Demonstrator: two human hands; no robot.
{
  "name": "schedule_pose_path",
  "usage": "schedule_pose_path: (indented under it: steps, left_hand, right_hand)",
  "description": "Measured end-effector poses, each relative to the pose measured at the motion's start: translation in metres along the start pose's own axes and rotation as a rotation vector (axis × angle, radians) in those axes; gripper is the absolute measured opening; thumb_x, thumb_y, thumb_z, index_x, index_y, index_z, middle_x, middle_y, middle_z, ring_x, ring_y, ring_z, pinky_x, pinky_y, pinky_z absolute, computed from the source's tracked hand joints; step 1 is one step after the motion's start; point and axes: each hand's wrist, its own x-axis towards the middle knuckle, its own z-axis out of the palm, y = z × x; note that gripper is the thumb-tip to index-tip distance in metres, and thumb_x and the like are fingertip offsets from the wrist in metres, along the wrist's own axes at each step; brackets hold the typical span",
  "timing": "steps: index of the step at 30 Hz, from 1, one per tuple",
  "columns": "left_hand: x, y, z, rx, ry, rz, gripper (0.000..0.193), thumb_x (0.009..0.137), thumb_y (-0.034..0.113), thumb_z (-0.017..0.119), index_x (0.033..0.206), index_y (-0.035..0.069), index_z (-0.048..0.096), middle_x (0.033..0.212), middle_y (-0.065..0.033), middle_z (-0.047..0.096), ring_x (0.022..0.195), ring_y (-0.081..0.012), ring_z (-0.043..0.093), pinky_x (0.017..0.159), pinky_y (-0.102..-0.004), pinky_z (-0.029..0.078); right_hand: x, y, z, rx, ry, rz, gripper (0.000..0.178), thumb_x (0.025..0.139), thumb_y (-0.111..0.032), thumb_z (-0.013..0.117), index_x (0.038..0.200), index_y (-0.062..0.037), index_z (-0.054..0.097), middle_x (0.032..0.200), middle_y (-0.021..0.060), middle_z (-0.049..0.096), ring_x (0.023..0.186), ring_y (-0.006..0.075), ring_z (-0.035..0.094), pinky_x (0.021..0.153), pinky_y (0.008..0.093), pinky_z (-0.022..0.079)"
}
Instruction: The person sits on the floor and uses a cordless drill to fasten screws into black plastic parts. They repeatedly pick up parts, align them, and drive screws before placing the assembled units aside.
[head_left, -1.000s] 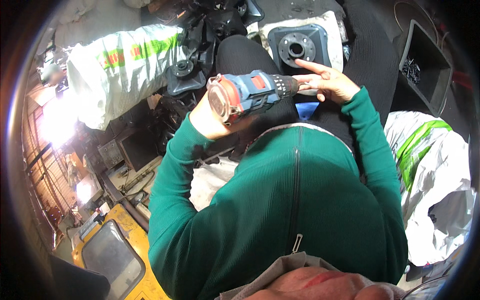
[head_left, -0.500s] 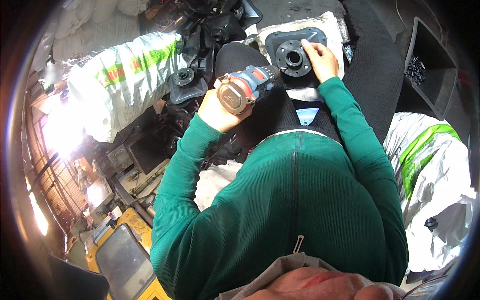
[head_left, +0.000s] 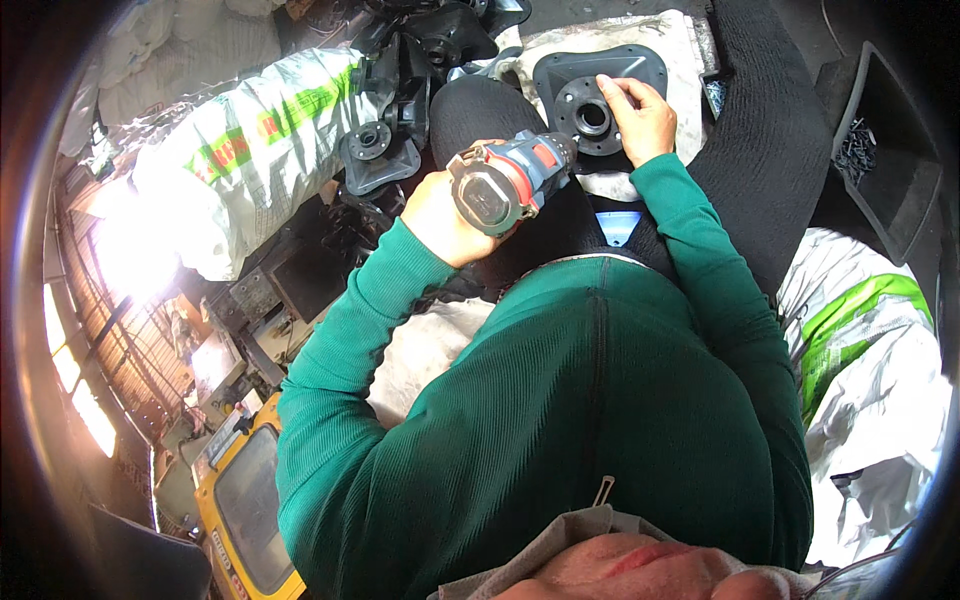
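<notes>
My left hand (head_left: pixel 437 218) is wrapped round a blue-grey and red cordless drill (head_left: pixel 528 168), its chuck end close to the lower left edge of a black part. That part has a round flange (head_left: pixel 570 104) with holes and a raised central collar, set on a square plate (head_left: pixel 640 66) with rounded corners. It lies between my knees on a pale cloth-like cover (head_left: pixel 686 50). My right hand (head_left: pixel 646 122) pinches thumb and forefinger together at the flange's upper edge. Whatever is between those fingertips is too small to make out. The drill's tip is partly hidden.
Several similar black flanged parts (head_left: pixel 372 142) are piled at the upper left, beside a white and green sack (head_left: pixel 220 130). To the right stands a dark bin (head_left: pixel 905 190) with small metal screws (head_left: pixel 856 152). Another sack (head_left: pixel 870 330) lies below it. A yellow-framed machine (head_left: pixel 255 505) stands lower left.
The whole view has shifted slightly. My right fingertips have moved a little left along the flange's upper edge. The drill, still in my left hand, has come slightly right.
</notes>
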Motion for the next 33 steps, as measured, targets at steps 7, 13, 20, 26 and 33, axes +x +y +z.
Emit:
schedule_pose_path:
  steps: [7, 13, 20, 26, 33]
  left_hand:
    - [0.014, 0.009, 0.004, 0.009, -0.13, -0.119, 0.055, 0.069, 0.013, 0.069, 0.12, 0.005, 0.047, 0.112, -0.0089, 0.057, 0.104, -0.0199, 0.058, 0.09, -0.0303, 0.046]
    - [0.018, 0.004, 0.014, 0.285, -0.11, 0.036, 0.056, 0.072, 0.015, 0.068, 0.122, 0.007, 0.045, 0.112, -0.0076, 0.058, 0.103, -0.0219, 0.058, 0.09, -0.0298, 0.047]
    - [-0.005, -0.011, 0.026, 0.152, 0.067, 0.072, 0.054, 0.071, 0.016, 0.069, 0.121, 0.005, 0.049, 0.115, -0.0134, 0.058, 0.1, -0.0241, 0.061, 0.087, -0.0347, 0.049]
    - [-0.061, -0.017, 0.065, -0.015, 0.129, 0.104, 0.071, 0.07, 0.03, 0.073, 0.131, 0.019, 0.039, 0.104, -0.0111, 0.063, 0.085, -0.0314, 0.065, 0.075, -0.0406, 0.053]
    - [-0.121, -0.079, 0.124, 0.002, 0.164, 0.233, 0.081, 0.07, 0.014, 0.066, 0.143, 0.017, 0.031, 0.127, -0.0166, 0.049, 0.102, -0.0302, 0.054, 0.094, -0.0402, 0.04]
  right_hand:
    - [-0.002, 0.0, 0.003, 0.025, 0.052, -0.006, 0.024, 0.076, -0.03, 0.073, 0.081, -0.0068, 0.07, 0.073, 0.0075, 0.063, 0.063, 0.0204, 0.06, 0.059, 0.0307, 0.046]
    - [-0.005, 0.001, 0.001, 0.036, 0.077, -0.042, 0.022, 0.077, -0.028, 0.073, 0.081, -0.0066, 0.07, 0.072, 0.0081, 0.063, 0.063, 0.0218, 0.061, 0.058, 0.0312, 0.046]
    - [0.001, -0.001, -0.003, -0.075, 0.013, -0.143, 0.031, 0.078, -0.035, 0.07, 0.082, -0.0042, 0.069, 0.078, 0.012, 0.066, 0.07, 0.028, 0.063, 0.065, 0.034, 0.048]
    - [0.013, 0.002, -0.016, 0.03, -0.125, -0.012, 0.032, 0.082, -0.032, 0.068, 0.09, -0.0011, 0.07, 0.08, 0.0046, 0.067, 0.075, 0.0093, 0.057, 0.072, 0.025, 0.046]
    - [-0.006, -0.066, -0.059, 0.45, -0.202, -0.018, 0.019, 0.089, -0.019, 0.062, 0.098, -0.0022, 0.064, 0.091, 0.0042, 0.065, 0.081, 0.0113, 0.059, 0.076, 0.0254, 0.048]
